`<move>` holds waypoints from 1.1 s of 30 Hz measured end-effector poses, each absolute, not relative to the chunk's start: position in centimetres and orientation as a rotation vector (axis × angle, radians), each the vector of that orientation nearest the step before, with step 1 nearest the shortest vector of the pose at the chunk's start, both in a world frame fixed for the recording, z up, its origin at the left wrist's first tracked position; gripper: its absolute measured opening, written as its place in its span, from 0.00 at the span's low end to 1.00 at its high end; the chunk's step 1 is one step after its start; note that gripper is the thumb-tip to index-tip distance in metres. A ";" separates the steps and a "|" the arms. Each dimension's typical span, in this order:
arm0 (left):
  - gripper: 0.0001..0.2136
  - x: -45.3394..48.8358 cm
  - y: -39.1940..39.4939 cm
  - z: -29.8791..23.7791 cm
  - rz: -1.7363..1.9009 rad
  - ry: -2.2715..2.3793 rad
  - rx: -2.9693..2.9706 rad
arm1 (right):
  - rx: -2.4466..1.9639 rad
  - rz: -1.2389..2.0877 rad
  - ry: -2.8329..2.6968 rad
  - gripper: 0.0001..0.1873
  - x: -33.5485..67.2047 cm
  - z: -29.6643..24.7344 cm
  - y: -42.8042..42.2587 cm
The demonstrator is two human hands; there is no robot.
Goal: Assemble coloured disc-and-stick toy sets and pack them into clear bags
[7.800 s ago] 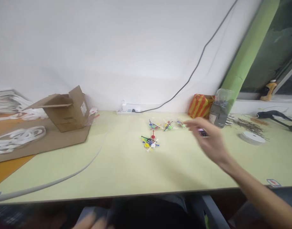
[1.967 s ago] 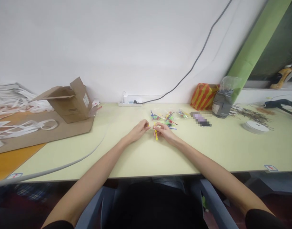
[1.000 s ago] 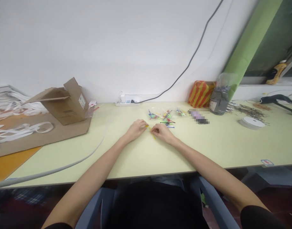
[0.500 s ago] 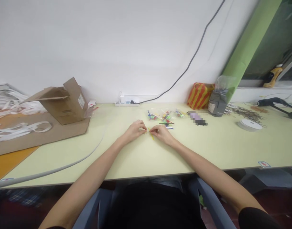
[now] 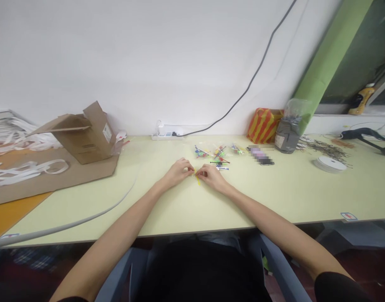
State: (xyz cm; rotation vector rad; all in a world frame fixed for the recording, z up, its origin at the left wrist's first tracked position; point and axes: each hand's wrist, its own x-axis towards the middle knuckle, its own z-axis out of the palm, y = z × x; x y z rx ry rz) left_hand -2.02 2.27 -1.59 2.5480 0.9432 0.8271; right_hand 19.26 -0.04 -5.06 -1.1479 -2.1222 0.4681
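Just over the middle of the table, my two hands meet almost fingertip to fingertip. My right hand [image 5: 211, 176] pinches a thin yellow plastic stick [image 5: 197, 180], whose lower end sticks out below the fingers. My left hand [image 5: 181, 171] is closed in a pinch at something small and pale beside the stick, too small to name. Behind the right hand lie several loose coloured plastic sticks [image 5: 222, 162], red, green, black and blue. Farther back are small clear bags of similar colourful pieces [image 5: 201, 152].
An open cardboard box [image 5: 85, 142] stands at left on flat cardboard near white straps. A power strip [image 5: 167, 136] lies along the wall. At right are a blurred-out phone [image 5: 260, 156], a striped bag [image 5: 263, 126], a grey container [image 5: 286, 136] and a white ribbon spool [image 5: 329, 164].
The yellow stick has shifted slightly left, closer to my left fingertips. My right hand has moved a little left with it; the left hand barely differs.
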 end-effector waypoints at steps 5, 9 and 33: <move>0.06 -2.0 2.2 -1.5 0.826 0.956 2.536 | -1.144 0.481 -2.134 0.08 19.3 -4.9 -0.1; 0.06 -1.9 2.3 -1.5 0.818 0.953 2.543 | -1.129 0.479 -2.147 0.09 19.3 -4.8 -0.2; 0.12 -1.8 2.0 -1.5 0.786 1.012 2.653 | -1.388 0.175 -2.196 0.03 26.4 -1.8 2.4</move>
